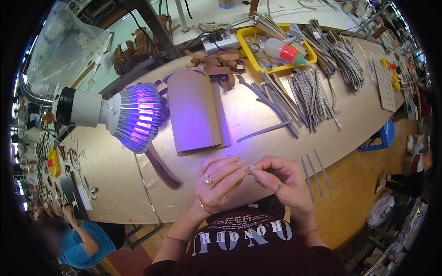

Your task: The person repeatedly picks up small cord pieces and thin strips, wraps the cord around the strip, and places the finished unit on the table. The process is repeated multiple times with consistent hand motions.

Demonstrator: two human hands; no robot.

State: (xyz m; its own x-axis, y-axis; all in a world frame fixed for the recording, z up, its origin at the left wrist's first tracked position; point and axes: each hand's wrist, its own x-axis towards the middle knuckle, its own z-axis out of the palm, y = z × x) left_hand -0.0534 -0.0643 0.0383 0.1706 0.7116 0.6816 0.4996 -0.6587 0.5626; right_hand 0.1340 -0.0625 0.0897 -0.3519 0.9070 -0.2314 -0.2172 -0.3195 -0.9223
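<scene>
Above the near edge of the table, my left hand (220, 183) and my right hand (282, 178) meet fingertip to fingertip. Both are closed, thumbs and fingers pinched together at one spot. Whatever sits between the fingertips is too small and covered to make out. Just right of my right hand, several thin grey strips (316, 171) lie at the table's edge and stick out past it. Beyond my hands stands a curved brown cardboard form (193, 110), lit violet by the lamp (136, 117) at its left.
Dark flat strips (271, 103) and braided cords (313, 99) lie at the right. Behind them, a yellow tray (246, 53) holds a bottle (283, 50). Brown strap pieces (223, 64) and a power strip (221, 43) are farther back. A person in blue (90, 246) sits at lower left.
</scene>
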